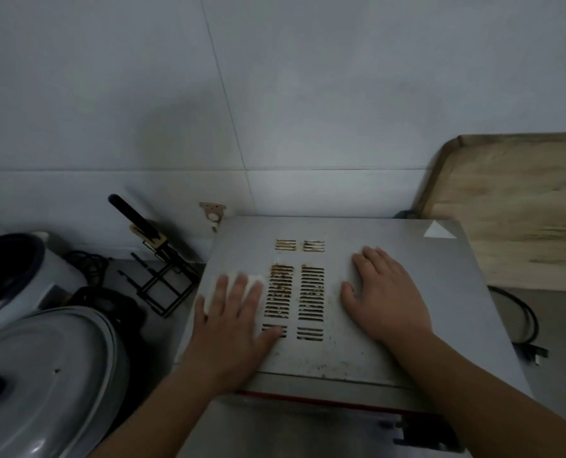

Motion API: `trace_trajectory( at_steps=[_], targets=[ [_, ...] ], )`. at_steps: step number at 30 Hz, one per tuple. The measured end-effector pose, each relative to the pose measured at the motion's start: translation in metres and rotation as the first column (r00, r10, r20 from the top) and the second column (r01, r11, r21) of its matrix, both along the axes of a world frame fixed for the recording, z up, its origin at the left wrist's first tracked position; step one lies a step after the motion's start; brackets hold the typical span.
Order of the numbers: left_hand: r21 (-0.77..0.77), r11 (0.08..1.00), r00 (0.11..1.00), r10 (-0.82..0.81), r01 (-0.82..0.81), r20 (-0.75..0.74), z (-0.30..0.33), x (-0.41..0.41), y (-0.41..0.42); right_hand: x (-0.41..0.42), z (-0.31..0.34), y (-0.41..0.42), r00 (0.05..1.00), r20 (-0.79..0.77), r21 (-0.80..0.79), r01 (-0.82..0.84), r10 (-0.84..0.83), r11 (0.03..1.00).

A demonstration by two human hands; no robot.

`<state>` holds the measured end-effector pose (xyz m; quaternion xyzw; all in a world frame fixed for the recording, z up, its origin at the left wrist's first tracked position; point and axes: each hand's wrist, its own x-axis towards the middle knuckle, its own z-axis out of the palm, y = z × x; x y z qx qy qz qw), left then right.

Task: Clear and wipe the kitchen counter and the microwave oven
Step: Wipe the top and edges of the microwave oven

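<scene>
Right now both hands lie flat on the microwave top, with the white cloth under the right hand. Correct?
Not quite. In the head view the white cloth lies under the left hand, not the right hand. Both hands do lie flat on the microwave top.

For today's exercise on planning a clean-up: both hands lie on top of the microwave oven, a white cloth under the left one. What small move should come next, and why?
Probably slide the left hand and its white cloth rightward over the vent slots, which show brown, rusty-looking grime. The right hand lies flat on the microwave oven top and can steady it.
</scene>
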<state>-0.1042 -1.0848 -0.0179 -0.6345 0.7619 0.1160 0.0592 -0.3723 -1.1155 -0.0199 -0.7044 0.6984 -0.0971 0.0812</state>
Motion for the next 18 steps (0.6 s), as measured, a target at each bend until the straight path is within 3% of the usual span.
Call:
trace_trajectory(
  at_steps=[6, 11, 18],
  targets=[
    [0.095, 0.995, 0.999, -0.026, 0.023, 0.037, 0.005, -0.011, 0.041, 0.001, -0.003, -0.001, 1.000, -0.003, -0.004, 0.003, -0.003, 1.000],
    [0.038, 0.998, 0.998, -0.059, 0.059, 0.011, 0.003, -0.041, -0.035, 0.001, -0.005, -0.002, 1.000, 0.009, -0.021, 0.010, -0.009, 1.000],
    [0.135, 0.991, 1.000, -0.019, 0.018, 0.002, 0.008, -0.094, -0.144, 0.000, -0.007, -0.004, 1.000, 0.016, -0.029, 0.017, -0.017, 0.999]
  ],
)
